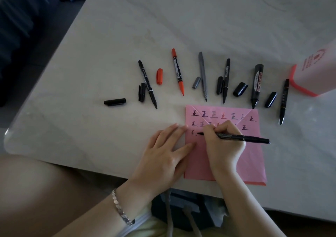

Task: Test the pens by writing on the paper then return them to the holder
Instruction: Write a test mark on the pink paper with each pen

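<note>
pale marble table (163,27) | pink paper (254,155) | dark floor (27,36)

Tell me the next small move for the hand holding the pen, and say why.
Probably draw the first stroke of a new mark. The right hand grips the black pen with its tip at the pink paper, just right of the lone character in the third row. The left hand lies flat on the paper's left edge, steadying it.
</note>
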Action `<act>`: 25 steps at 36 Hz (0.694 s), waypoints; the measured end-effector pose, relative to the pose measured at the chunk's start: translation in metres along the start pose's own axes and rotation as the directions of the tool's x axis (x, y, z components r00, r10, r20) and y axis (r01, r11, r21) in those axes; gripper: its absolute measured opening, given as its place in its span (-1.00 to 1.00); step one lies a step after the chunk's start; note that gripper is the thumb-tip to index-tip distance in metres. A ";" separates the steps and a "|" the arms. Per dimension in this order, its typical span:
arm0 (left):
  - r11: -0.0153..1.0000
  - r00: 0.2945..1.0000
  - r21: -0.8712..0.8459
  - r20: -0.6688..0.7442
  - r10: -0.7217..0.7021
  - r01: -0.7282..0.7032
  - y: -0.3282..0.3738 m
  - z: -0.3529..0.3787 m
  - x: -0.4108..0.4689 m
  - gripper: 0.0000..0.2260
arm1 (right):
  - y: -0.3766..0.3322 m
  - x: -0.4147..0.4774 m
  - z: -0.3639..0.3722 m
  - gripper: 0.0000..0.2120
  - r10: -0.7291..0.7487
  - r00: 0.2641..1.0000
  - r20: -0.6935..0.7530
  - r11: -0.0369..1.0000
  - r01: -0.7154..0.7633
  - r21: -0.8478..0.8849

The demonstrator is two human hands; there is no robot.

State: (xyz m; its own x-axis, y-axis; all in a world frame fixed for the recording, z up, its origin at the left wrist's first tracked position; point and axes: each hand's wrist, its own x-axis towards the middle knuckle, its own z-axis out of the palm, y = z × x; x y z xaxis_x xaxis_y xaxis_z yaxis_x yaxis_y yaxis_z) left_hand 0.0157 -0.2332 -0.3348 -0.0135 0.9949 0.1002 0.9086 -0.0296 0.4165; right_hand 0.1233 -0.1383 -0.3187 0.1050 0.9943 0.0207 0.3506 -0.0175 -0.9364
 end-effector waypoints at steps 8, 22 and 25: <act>0.999 1.000 -0.037 -0.017 -0.007 0.007 -0.001 0.000 0.000 -0.73 | -0.006 0.021 -0.016 -0.68 0.153 0.986 0.069 0.969 -0.163 0.184; 0.953 0.913 -0.181 -0.290 -0.288 0.243 -0.055 -0.069 -0.002 -0.72 | -0.078 0.036 0.029 -0.79 -0.492 0.574 0.655 0.747 0.664 -0.021; 0.934 0.872 -0.182 -0.338 -0.353 0.308 -0.072 -0.080 -0.008 -0.73 | -0.082 0.031 0.067 -0.77 -0.584 0.352 0.732 0.494 0.869 -0.024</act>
State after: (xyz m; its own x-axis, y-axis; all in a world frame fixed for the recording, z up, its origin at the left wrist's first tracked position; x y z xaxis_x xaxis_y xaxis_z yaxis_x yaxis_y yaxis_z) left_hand -0.0828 -0.2465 -0.2929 -0.4741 0.8455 0.2459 0.7682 0.2607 0.5847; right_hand 0.0353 -0.0993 -0.2647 -0.8485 0.4377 0.2974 0.2869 0.8528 -0.4363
